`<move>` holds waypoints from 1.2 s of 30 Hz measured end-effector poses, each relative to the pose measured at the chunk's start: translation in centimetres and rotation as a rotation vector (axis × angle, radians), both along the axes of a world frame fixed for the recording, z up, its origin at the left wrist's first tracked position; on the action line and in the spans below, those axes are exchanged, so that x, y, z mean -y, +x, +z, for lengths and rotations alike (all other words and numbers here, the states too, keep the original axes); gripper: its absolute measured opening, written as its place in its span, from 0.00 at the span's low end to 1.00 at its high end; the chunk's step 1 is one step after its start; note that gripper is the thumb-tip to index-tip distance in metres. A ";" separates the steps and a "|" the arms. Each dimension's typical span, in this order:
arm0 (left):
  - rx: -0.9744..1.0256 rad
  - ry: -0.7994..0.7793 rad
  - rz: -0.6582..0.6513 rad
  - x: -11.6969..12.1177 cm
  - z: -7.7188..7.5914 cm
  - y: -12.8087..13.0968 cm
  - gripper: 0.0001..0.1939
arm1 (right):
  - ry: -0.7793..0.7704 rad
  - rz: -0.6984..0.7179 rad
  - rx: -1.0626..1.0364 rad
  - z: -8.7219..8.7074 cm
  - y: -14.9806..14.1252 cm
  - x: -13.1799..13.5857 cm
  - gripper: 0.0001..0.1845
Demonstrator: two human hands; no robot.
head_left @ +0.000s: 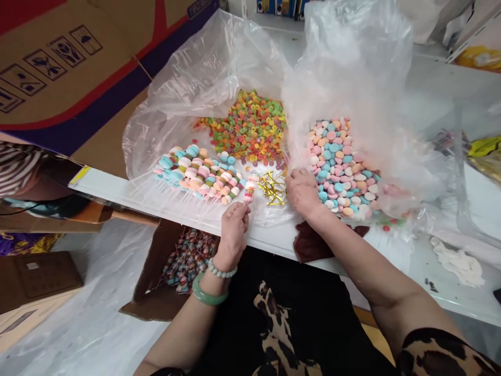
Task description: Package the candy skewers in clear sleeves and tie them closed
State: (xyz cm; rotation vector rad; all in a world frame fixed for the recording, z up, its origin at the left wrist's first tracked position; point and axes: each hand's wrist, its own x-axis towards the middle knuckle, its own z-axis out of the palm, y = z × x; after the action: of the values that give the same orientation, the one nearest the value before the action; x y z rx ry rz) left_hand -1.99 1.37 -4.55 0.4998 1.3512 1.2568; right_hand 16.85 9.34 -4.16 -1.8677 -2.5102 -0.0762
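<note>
My left hand point(235, 224) is closed around the lower end of a candy skewer point(250, 187), which stands upright with pastel and coloured pieces stacked on it. To its right, my right hand point(303, 193) has its fingers curled down at the edge of a small pile of gold twist ties point(273, 188); the fingertips are hidden, so what they hold does not show. Left of my hands lies a row of similar candy skewers point(203, 172), sticks pointing toward me. Behind the ties spread many small gummy rings point(254, 125). Beyond my right hand are pastel candy discs point(336, 162) on clear plastic.
Large clear plastic bags point(352, 62) rise behind the candies. A big cardboard carton point(78, 68) stands at the left. Below the table edge, an open box point(144, 282) contains many finished-looking skewers. A dark red cloth point(311, 243) and a crumpled white cloth point(457, 261) lie on the table point(426, 284).
</note>
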 end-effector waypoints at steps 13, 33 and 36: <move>0.130 -0.078 -0.133 -0.8 1.0 1.9 0.13 | -0.136 -0.123 -0.878 1.6 -1.1 4.1 0.12; 0.133 0.022 -0.237 0.2 0.5 2.6 0.21 | -0.151 -0.010 -0.815 1.2 -4.2 7.1 0.13; 0.115 0.078 -0.190 0.3 0.3 2.8 0.21 | -0.121 -0.103 -0.960 0.7 -4.5 7.6 0.09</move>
State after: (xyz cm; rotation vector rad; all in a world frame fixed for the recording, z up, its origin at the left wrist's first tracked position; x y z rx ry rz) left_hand 0.85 1.11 -4.25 0.5871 1.1349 1.1667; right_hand 12.34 1.75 -3.43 -1.5071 -1.7652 0.7818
